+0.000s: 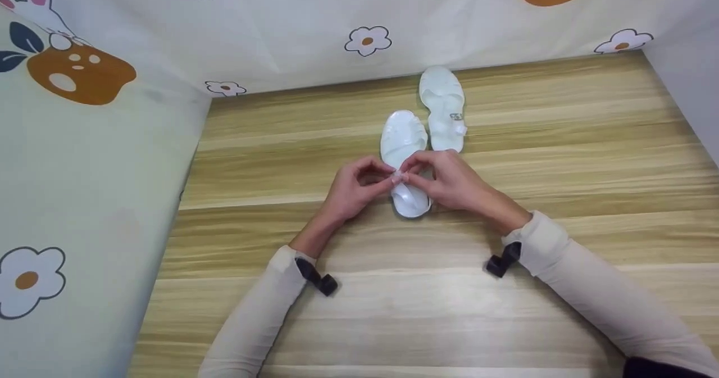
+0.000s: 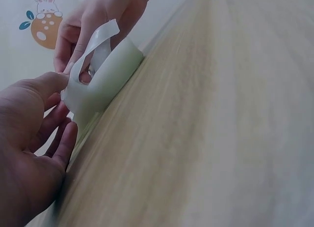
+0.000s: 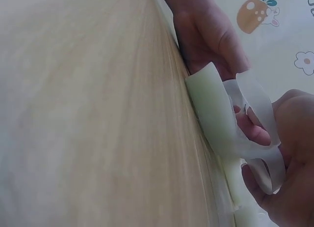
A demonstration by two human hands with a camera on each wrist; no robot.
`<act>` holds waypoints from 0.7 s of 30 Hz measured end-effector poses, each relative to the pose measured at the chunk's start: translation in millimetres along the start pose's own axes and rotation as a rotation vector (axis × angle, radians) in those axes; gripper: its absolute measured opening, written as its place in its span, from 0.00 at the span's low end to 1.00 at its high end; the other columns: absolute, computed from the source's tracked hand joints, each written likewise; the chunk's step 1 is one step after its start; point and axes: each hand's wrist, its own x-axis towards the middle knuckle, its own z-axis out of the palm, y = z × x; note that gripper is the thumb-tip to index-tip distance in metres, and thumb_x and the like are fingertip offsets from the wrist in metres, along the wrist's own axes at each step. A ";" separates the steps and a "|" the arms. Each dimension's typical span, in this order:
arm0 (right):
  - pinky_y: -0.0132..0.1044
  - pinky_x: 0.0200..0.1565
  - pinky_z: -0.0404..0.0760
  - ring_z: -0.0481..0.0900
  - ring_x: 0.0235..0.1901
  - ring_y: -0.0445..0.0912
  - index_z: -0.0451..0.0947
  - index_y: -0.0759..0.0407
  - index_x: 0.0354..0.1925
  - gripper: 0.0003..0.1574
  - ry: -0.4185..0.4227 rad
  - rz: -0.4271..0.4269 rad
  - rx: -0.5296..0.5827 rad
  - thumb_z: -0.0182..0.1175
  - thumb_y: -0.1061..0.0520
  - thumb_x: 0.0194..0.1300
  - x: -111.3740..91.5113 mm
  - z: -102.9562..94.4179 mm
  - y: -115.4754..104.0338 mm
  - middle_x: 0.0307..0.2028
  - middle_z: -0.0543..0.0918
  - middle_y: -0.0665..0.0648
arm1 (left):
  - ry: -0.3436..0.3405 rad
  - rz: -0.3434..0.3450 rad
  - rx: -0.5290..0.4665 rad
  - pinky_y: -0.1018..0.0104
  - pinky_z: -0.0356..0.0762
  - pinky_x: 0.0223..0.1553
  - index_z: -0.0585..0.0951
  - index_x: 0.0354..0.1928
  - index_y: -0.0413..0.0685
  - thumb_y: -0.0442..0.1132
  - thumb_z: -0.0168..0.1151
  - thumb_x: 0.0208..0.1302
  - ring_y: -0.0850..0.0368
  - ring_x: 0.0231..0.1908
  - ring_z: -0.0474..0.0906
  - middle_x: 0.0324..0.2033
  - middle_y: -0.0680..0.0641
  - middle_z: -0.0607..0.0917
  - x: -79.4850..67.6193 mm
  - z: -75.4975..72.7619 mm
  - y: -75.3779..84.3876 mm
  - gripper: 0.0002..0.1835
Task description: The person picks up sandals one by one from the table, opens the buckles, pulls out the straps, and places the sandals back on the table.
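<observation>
A white sandal [image 1: 403, 133] lies toe away on the wood-grain surface, and both hands meet over its middle. With thumb and forefinger, my left hand [image 1: 354, 191] pinches the ankle strap from the left side. My right hand [image 1: 452, 182] pinches the same strap from the right, fingertips close against the left ones. In the left wrist view the strap [image 2: 93, 47] arches up over the pale green-white sole [image 2: 120, 67]. The right wrist view shows the strap [image 3: 260, 101] too, with fingertips seen through its opening. Fingers mostly hide the strap's fastening.
A matching white sandal [image 1: 441, 83] lies just behind and to the right, its buckle strap lying at its right side. A pale printed cloth [image 1: 303, 41] rises behind the wood-grain surface [image 1: 590, 170] and along its left. Black wrist mounts [image 1: 323, 282] sit on both sleeves.
</observation>
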 end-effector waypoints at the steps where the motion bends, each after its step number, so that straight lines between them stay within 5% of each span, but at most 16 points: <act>1: 0.35 0.44 0.84 0.89 0.42 0.42 0.89 0.56 0.46 0.08 -0.003 0.000 0.002 0.71 0.53 0.74 0.0 -0.3 0.1 0.38 0.94 0.50 | -0.001 -0.001 0.000 0.57 0.89 0.58 0.88 0.47 0.40 0.39 0.77 0.68 0.53 0.49 0.90 0.46 0.43 0.91 0.0 0.1 0.0 0.11; 11: 0.32 0.38 0.79 0.86 0.38 0.42 0.88 0.54 0.46 0.07 -0.059 0.008 -0.013 0.69 0.52 0.76 0.6 -5.8 -2.5 0.39 0.94 0.50 | -0.012 0.013 -0.007 0.56 0.89 0.58 0.88 0.48 0.39 0.37 0.77 0.68 0.52 0.49 0.90 0.47 0.41 0.91 -0.7 -0.8 -1.7 0.12; 21: 0.29 0.39 0.81 0.88 0.42 0.42 0.86 0.54 0.46 0.05 -0.068 0.048 0.113 0.69 0.54 0.76 0.1 -7.2 1.1 0.38 0.94 0.50 | -0.015 0.013 -0.002 0.57 0.90 0.56 0.88 0.48 0.40 0.37 0.77 0.68 0.53 0.47 0.90 0.45 0.44 0.91 0.3 -1.1 -2.0 0.11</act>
